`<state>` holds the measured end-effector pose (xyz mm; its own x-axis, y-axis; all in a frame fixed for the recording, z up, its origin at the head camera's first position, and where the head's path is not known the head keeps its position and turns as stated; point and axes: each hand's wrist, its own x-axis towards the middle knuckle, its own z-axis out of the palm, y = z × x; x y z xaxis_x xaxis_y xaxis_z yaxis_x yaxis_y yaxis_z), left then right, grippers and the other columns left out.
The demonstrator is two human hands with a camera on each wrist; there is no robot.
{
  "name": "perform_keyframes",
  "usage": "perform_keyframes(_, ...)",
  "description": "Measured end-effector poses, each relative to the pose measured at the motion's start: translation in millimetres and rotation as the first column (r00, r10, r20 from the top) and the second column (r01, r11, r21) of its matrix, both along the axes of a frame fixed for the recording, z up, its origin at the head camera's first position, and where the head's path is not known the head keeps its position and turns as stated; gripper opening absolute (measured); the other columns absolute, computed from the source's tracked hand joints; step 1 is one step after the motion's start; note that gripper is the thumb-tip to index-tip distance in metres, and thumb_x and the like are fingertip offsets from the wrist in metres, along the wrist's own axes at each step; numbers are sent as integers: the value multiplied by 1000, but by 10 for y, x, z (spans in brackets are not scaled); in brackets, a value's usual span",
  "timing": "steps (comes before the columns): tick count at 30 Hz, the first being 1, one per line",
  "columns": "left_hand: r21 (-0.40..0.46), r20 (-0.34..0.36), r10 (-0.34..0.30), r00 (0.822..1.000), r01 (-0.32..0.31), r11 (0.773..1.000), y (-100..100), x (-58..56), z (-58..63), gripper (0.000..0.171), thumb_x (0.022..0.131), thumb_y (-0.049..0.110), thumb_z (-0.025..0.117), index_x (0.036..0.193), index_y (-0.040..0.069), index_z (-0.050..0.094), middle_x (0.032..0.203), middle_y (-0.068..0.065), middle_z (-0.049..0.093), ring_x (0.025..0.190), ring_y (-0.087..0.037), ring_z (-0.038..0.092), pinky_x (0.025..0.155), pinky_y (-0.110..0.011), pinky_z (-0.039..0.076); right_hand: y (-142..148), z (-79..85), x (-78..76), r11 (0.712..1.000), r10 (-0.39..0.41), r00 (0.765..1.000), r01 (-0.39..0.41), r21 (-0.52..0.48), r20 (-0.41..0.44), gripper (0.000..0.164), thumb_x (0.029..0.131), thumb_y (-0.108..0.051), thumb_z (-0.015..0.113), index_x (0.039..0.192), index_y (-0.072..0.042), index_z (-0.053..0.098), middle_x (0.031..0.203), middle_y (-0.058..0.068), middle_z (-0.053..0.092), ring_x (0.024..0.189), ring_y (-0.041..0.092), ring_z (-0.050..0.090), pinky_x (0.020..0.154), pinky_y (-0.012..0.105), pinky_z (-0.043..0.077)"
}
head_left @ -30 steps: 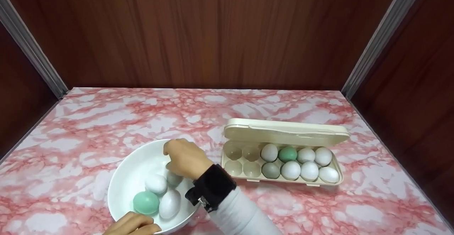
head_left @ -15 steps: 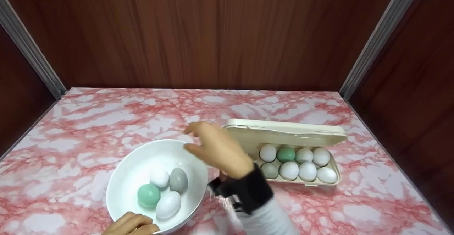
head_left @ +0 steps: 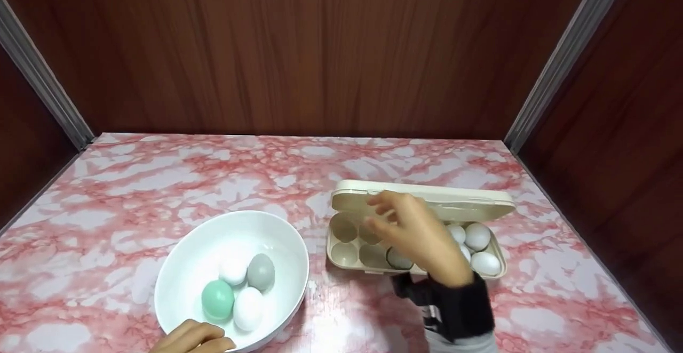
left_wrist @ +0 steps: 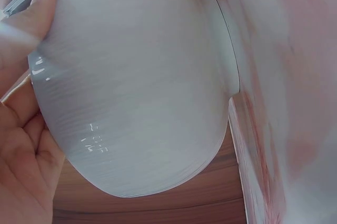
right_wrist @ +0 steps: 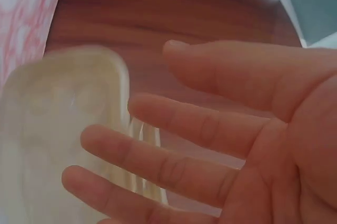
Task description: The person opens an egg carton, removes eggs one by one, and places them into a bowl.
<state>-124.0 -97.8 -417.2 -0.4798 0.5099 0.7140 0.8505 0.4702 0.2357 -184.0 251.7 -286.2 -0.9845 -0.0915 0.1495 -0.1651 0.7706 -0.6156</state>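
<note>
At the lower left of the head view, my left hand (head_left: 193,337) grips the near rim of a white bowl (head_left: 184,259). The left wrist view shows its thumb (left_wrist: 39,16) on one side of that rim, fingers on the other. Inside the bowl lie a green egg (head_left: 217,299), a grey egg (head_left: 261,272) and two white ones. My right hand (head_left: 419,230) hovers over the cream egg carton (head_left: 341,190), covering part of it. Its fingers (right_wrist: 163,163) are spread and hold nothing in the right wrist view. White eggs (head_left: 477,236) show at the carton's right end.
The carton's lid (head_left: 475,209) stands raised along its back edge. At its left end, several cups (head_left: 344,254) contain no egg. Dark wooden panels (head_left: 320,54) and metal posts enclose the pink marbled table (head_left: 251,163).
My right hand has left the bowl without an egg and moved right, to above the carton. Eggs in the bowl have shifted slightly. The left hand stays at the rim.
</note>
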Motion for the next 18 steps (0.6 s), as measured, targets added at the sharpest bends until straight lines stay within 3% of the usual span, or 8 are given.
perform_keyframes(6, 24, -22, -13, 1000, 14, 1000, 11, -7, -26, 32, 67, 16, 90, 91, 27, 71, 86, 15, 60, 75, 3, 49, 65, -7, 40, 205, -59, 82, 999, -34, 999, 34, 31, -5, 28, 92, -20, 68, 117, -7, 69, 105, 10, 74, 95, 26, 69, 87, 46, 55)
perform_keyframes(14, 23, -2, -9, 1000, 9, 1000, 16, -13, -23, 30, 67, 18, 90, 89, 27, 72, 86, 17, 60, 75, 4, 49, 64, -6, 40, 353, -125, 85, 999, -29, 999, 28, 19, 35, 26, 92, -18, 69, 113, -3, 69, 89, 6, 73, 82, 18, 68, 76, 37, 55)
perform_keyframes(18, 23, -21, -31, 999, 31, 999, 10, -23, -28, 32, 67, 17, 90, 91, 27, 71, 86, 15, 61, 75, 2, 50, 64, -7, 41, 430, -155, 82, 999, -22, 998, 20, 36, 55, 26, 91, -18, 69, 112, -2, 70, 90, 7, 72, 85, 19, 67, 78, 38, 54)
